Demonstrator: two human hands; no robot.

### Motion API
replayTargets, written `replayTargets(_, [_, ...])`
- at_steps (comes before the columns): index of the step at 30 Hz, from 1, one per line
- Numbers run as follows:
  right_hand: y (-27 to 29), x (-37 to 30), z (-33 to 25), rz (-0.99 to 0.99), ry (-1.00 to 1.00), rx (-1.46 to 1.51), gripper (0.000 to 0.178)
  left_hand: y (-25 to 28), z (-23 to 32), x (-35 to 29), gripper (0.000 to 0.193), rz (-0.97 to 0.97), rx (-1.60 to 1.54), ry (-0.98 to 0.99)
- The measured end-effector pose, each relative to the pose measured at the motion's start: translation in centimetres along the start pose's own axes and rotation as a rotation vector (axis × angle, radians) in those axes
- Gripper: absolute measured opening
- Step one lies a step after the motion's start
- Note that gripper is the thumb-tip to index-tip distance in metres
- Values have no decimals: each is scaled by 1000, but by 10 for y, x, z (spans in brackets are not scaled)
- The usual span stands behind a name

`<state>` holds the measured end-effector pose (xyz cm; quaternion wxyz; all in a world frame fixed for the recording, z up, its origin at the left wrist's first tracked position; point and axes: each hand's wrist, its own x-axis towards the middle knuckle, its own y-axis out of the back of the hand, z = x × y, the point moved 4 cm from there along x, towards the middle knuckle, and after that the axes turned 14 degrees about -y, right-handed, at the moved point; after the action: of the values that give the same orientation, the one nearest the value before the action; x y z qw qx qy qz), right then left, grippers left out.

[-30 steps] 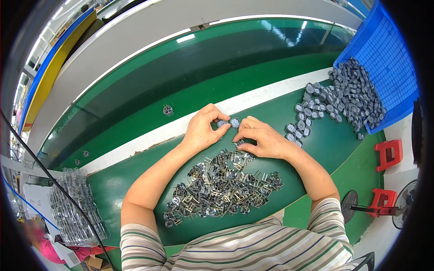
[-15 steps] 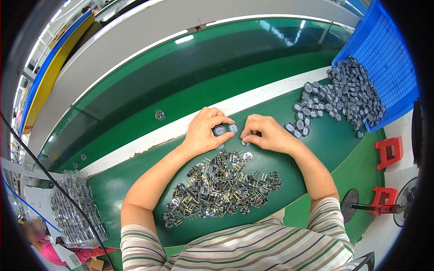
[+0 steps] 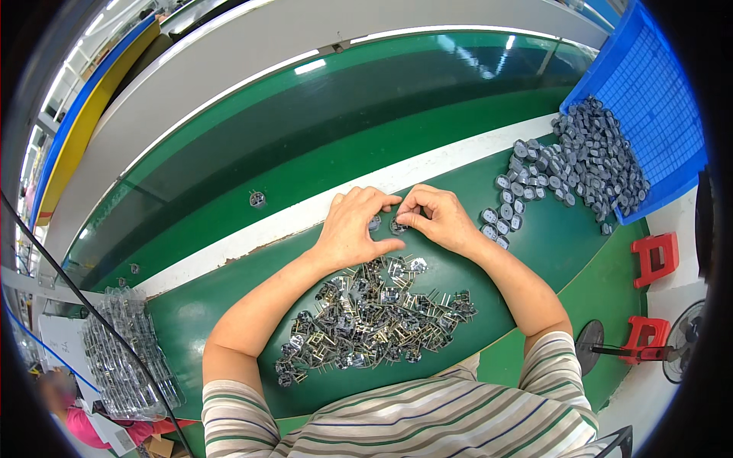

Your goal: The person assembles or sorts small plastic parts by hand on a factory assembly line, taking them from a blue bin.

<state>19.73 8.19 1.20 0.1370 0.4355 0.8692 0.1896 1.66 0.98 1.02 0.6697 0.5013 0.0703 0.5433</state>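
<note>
My left hand (image 3: 353,229) has its thumb and index finger spread apart over the green table. A dark grey round housing (image 3: 374,223) lies in the gap beside its fingers, partly covered. Close to it, my right hand (image 3: 437,217) pinches a small part with metal pins (image 3: 398,226) between thumb and index finger; fingers hide much of this part. Below both hands spreads a loose pile of metal-pinned parts (image 3: 374,320), some with clear or black bodies.
At the right, a blue basket (image 3: 649,91) lies tipped, with many grey housings (image 3: 599,153) spilling onto the table. Beyond a white rail (image 3: 450,159) runs a green belt (image 3: 336,183) carrying a small part (image 3: 256,199). Clear plastic trays (image 3: 130,351) are stacked at left.
My left thumb has opened away from the housings it held against the index finger. My right hand has moved left, up to the left hand. The part on the belt has shifted left.
</note>
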Motion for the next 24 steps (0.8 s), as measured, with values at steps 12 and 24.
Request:
replayTargets(12, [2, -3, 2, 7, -13, -51, 13, -3, 1, -1, 41, -25, 7, -12])
replayTargets(24, [-6, -12, -15, 71, 71, -163, 15, -5, -3, -3, 41, 36, -11, -2])
